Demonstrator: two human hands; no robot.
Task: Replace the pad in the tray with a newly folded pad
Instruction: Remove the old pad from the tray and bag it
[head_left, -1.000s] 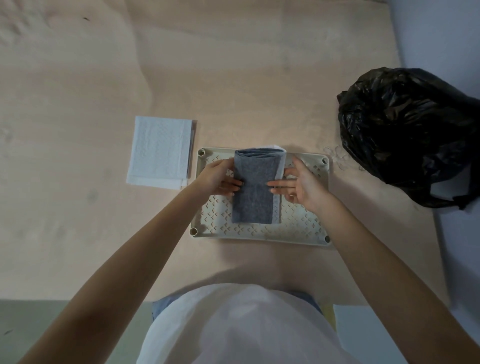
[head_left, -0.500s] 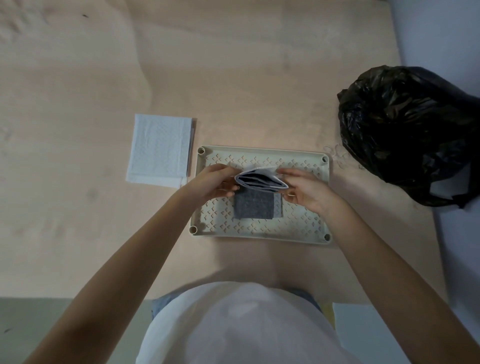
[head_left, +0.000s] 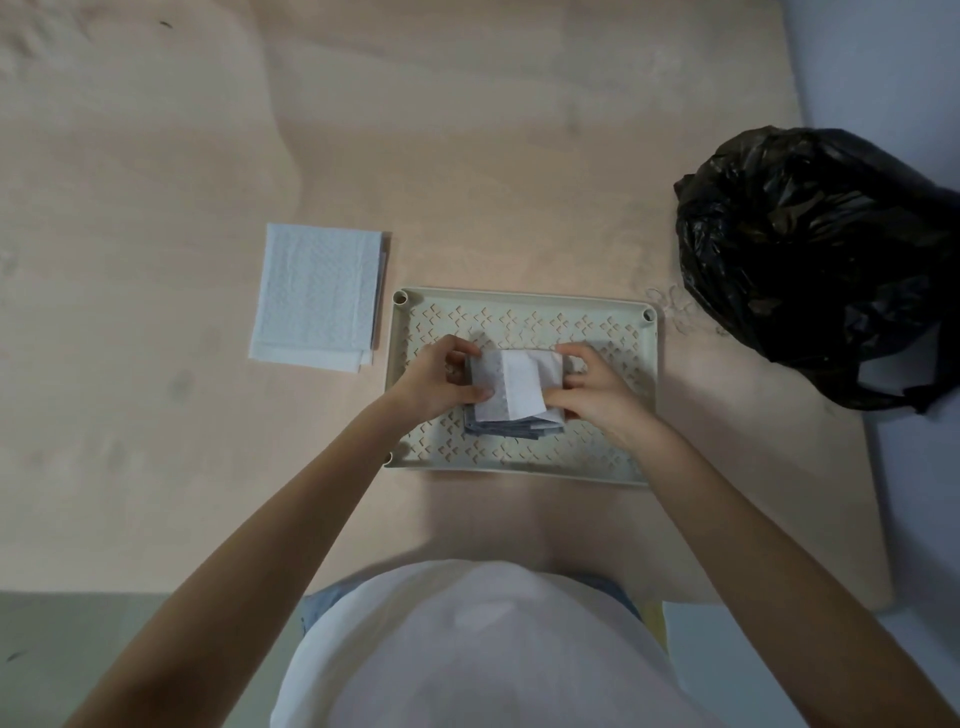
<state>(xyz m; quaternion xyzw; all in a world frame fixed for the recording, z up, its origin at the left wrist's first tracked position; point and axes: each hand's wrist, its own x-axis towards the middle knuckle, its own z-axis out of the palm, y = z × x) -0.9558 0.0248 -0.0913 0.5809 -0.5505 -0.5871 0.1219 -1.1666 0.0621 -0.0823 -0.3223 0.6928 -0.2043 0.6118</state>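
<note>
Over the middle of the perforated tray (head_left: 524, 306), the used pad (head_left: 511, 392) is folded small; left hand (head_left: 434, 382) and right hand (head_left: 597, 392) have fingers clamped on its sides. Left of the tray a clean folded pad (head_left: 317, 296) lies on the worktop (head_left: 467, 156); right of it, a black bag (head_left: 821, 260).

One head-worn wide-angle view looks almost straight down from above the person's own torso onto the worktop (head_left: 467, 156). The tray (head_left: 524, 301) sits mid-frame, fairly near; the floor shows along the right and bottom edges.
</note>
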